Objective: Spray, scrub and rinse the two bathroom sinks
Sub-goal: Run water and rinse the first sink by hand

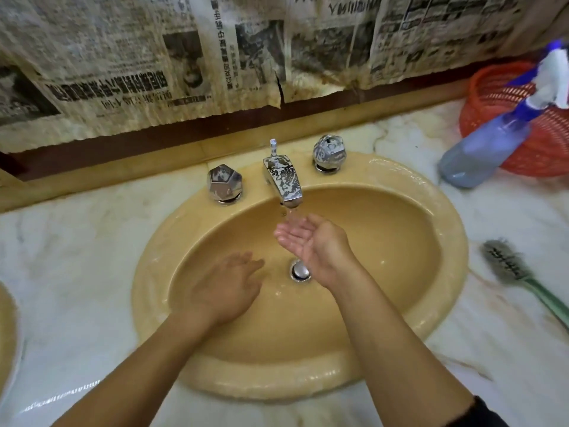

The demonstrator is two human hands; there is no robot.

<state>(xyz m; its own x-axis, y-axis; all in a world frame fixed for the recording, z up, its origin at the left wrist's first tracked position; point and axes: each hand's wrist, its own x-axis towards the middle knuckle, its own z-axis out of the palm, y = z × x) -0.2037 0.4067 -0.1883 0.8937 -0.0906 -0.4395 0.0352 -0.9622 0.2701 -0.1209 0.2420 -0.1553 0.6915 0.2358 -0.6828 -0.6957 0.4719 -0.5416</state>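
A tan oval sink (400,343) sits in a marble counter, its bowl wet. Water runs from the chrome faucet (283,180) between two faceted knobs (224,184) (328,154). My right hand (311,243) is cupped palm up under the stream, holding nothing. My left hand (226,288) is flat, palm down, inside the bowl left of the drain (300,270); whether it touches the bowl I cannot tell. A second tan sink's rim (6,331) shows at the far left edge.
A blue spray bottle (489,143) leans on a red mesh basket (548,143) at the back right. A scrub brush (508,263) with a green handle lies on the counter right of the sink. Old newspaper (154,72) covers the wall behind.
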